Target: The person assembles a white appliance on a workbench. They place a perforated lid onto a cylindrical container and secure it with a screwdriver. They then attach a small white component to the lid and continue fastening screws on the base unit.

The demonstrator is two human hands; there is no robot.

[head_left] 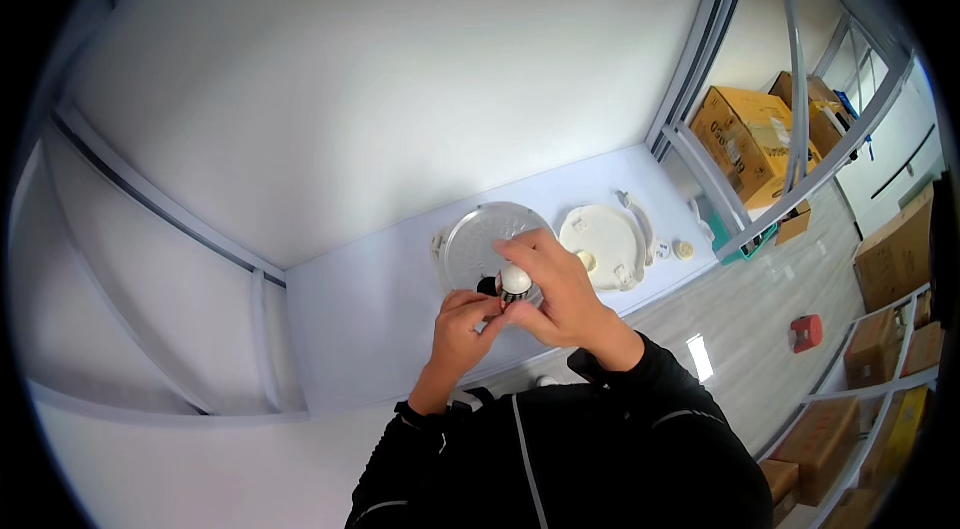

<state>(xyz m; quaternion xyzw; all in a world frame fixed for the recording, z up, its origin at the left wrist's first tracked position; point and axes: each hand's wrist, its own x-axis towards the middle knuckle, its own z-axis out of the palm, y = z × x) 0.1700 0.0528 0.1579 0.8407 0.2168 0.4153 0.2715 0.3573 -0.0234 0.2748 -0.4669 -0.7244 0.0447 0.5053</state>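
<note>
Both hands raised over the white bench (370,319), close together. Left hand (460,329) pinched shut on the dark ribbed base of a small bulb-like part (514,283); right hand (560,294) curled over it from above, fingertips closed on its white dome. Held in the air, just in front of the round grey disc (480,244) lying flat on the bench (whether touching the disc cannot be told).

Likely trouble: only fingertips on a smooth dome, so a slip under twisting force, then a drop onto the disc or off the near bench edge to the floor. Opposed twisting off-axis could jam the two halves crooked. Small loose bits by the cream disc (603,245), such as the little round cap (684,250), sitting near the edge and easy to knock off with a sleeve.

Packages: brown cartons (745,139) stacked beyond the frame at upper right, dark printing and a pale label on the sides, too small to make out. More brown cartons on shelves (880,349) at right, some yellowish lower down. Red boxy thing (806,332) on the floor, pale patch on its face
</note>
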